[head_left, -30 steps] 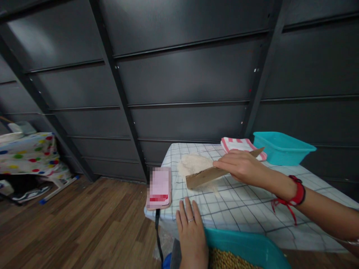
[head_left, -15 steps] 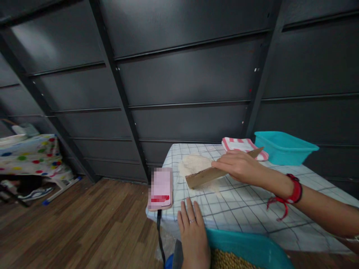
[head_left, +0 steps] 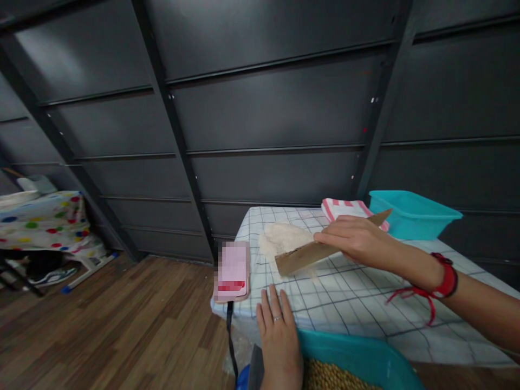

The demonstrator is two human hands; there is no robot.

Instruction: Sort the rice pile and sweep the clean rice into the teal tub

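My right hand (head_left: 357, 238) grips a strip of cardboard (head_left: 300, 260) from above, its fingers closed over the upper edge. The strip stands on its long edge, slanting across the checked tablecloth (head_left: 341, 303). Behind and left of it lies a spread of pale, flour-like powder (head_left: 284, 237), with a thin smear in front of the strip. Flat on the cloth's near edge rests my left hand (head_left: 276, 330), fingers stretched out and holding nothing. Right beside that hand is a teal basin (head_left: 353, 346) with soybean-like beans (head_left: 335, 376) inside.
A pink phone-like object (head_left: 233, 271), partly pixelated, lies at the table's left edge with a black strap (head_left: 230, 330) hanging down. At the back right are a pink-striped towel (head_left: 345, 208) and a turquoise tub (head_left: 414, 216). Another table with a dotted cloth (head_left: 44, 225) stands far left.
My right hand and the cardboard strip have shifted slightly to the right, away from the powder's left side. My left hand stays in about the same place.
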